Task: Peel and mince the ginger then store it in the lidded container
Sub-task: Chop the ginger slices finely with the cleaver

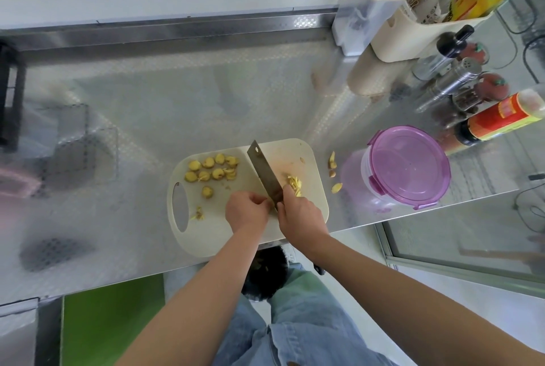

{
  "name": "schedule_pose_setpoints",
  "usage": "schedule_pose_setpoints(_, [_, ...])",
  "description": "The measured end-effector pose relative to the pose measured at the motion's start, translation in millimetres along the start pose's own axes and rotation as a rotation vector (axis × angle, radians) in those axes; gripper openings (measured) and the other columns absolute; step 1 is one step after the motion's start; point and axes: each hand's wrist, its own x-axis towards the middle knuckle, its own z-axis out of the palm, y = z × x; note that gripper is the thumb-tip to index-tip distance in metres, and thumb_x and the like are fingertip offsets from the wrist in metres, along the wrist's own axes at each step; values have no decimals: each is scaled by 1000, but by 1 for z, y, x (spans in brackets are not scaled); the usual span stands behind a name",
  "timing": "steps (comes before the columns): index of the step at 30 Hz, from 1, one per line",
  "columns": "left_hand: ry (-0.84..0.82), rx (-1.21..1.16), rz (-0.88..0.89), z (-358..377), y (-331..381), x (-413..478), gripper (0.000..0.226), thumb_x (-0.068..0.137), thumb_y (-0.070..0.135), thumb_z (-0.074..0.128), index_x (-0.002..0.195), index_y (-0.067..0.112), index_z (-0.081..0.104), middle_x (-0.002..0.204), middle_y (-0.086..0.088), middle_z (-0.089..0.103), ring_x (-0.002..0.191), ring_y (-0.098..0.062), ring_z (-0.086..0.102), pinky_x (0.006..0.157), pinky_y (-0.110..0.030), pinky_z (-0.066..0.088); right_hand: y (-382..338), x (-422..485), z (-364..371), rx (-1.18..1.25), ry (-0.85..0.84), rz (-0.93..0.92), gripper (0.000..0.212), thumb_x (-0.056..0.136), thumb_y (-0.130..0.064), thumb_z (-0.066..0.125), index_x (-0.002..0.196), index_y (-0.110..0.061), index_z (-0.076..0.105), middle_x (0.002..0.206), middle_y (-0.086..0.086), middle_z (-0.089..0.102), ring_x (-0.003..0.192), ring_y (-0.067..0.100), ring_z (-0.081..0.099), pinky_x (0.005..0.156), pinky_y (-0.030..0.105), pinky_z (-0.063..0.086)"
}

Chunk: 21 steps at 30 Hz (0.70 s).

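Observation:
A cream cutting board (309, 156) lies on the steel counter. Several round yellow ginger slices (211, 172) sit on its left half, and a small heap of cut ginger strips (295, 184) lies right of the blade. My right hand (300, 215) grips the handle of a cleaver (264, 172), whose blade rests edge-down on the board. My left hand (246, 211) is curled at the blade's left side, its fingers pinching something I cannot make out. The container with a purple lid (408, 163) stands shut to the right of the board.
Ginger peel scraps (332, 163) lie between board and container. Sauce bottles (501, 118), shakers (451, 82) and a cream caddy (413, 29) crowd the back right. A dark rack (10, 100) stands at the far left. The counter's front edge runs just under the board.

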Motion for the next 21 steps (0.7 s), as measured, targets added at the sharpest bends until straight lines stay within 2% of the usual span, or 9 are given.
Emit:
schedule_pose_setpoints(4, [15, -26, -23, 1, -2, -1, 9, 77, 23, 73, 78, 17, 78, 74, -2, 74, 76, -19, 68, 67, -28, 51, -2, 10, -3, 48, 47, -10, 20, 100, -22, 36, 114, -9, 40, 83, 12, 57, 75, 35, 57, 58, 35, 36])
schedule_pose_setpoints(7, [19, -54, -59, 2, -3, 0, 13, 76, 26, 74, 76, 13, 77, 72, -3, 73, 73, -20, 68, 65, -28, 51, 3, 9, -8, 60, 70, -16, 28, 100, -21, 36, 125, -8, 39, 81, 10, 56, 70, 32, 53, 56, 33, 35])
schedule_pose_setpoints(11, [30, -64, -83, 3, -3, 1, 15, 75, 26, 75, 69, 13, 75, 67, -3, 71, 70, -20, 68, 61, -26, 48, 8, 1, -14, 36, 37, -45, 29, 100, -21, 36, 125, -8, 39, 78, 7, 51, 68, 28, 49, 59, 34, 37])
schedule_pose_setpoints(15, [39, -55, -83, 3, -2, 0, 9, 76, 21, 74, 72, 13, 75, 68, -3, 71, 72, -20, 68, 66, -28, 51, 6, -4, -15, 18, 22, -57, 33, 100, -22, 36, 130, -9, 37, 78, 6, 52, 67, 27, 49, 60, 33, 36])
schedule_pose_setpoints(21, [45, -63, -63, 3, -2, 1, 9, 77, 23, 76, 77, 14, 77, 72, -3, 72, 73, -20, 68, 68, -29, 52, 4, -7, -15, -27, -21, -28, 26, 101, -24, 37, 122, -10, 40, 78, 5, 48, 68, 28, 45, 61, 33, 34])
